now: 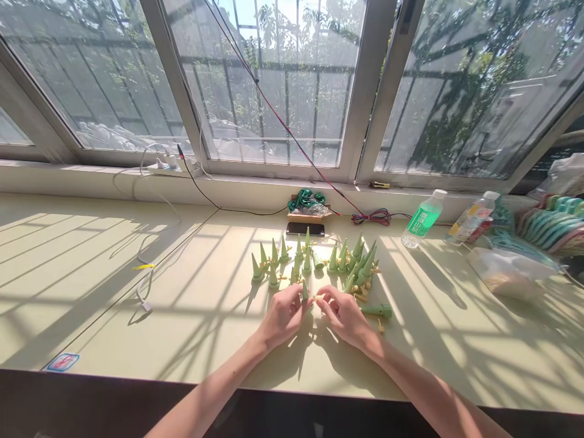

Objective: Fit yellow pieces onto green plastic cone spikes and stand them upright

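Observation:
Near the front middle of the table, my left hand (286,313) pinches a small green cone (305,290) that points upward. My right hand (342,311) is closed in a pinch on a small pale yellow piece (318,297), held against the cone's side or very close to it. Just beyond both hands stand several green cones (307,260), many with small yellow pieces sticking out. To the right of my right hand lies a green cone on its side (376,310), and loose yellow pieces (362,292) are scattered there.
Behind the cones lie a black phone (305,229) and a small box (310,214) with green material. Two bottles, one with a green label (424,219), stand at right by a plastic bag (508,274). A white cable (145,280) crosses the left side.

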The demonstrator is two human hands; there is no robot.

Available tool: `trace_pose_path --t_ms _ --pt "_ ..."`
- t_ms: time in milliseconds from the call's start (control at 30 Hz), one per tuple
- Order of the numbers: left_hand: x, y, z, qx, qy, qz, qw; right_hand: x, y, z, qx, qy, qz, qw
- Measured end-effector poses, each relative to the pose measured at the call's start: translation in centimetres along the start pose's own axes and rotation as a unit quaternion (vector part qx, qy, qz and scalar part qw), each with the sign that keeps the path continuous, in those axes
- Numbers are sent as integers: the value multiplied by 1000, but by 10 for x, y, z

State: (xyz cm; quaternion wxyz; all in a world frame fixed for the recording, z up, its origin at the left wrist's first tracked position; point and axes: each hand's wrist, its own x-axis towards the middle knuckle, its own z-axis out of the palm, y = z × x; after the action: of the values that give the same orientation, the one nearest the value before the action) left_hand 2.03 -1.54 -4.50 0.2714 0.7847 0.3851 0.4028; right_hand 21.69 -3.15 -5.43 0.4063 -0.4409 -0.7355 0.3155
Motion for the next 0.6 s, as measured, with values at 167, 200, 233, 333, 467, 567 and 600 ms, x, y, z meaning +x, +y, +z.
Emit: trace_pose_path --t_ms 167,200,233,333,467,567,600 --pt "0 3 -2 -6 -6 -2 1000 1 -2 -1 0 -12 -2 1000" --pt "0 4 -2 -6 -8 -1 1000 1 -2 -1 -3 -12 -2 1000" --pt "0 5 -3 -8 -9 2 1000 1 -2 -2 -9 -12 -2 1000" --pt "1 7 -4 -18 -19 14 1000 0 -2 -2 -34 -12 -9 999" --pt "1 6 -3 -28 -28 19 999 -1 -1 -2 -44 -19 -20 999" --pt "1 4 -2 -35 -25 14 999 0 -1 -2 -34 -15 -17 999" --pt "1 3 -2 -37 -21 11 999 0 -1 -2 -28 -12 -13 999"
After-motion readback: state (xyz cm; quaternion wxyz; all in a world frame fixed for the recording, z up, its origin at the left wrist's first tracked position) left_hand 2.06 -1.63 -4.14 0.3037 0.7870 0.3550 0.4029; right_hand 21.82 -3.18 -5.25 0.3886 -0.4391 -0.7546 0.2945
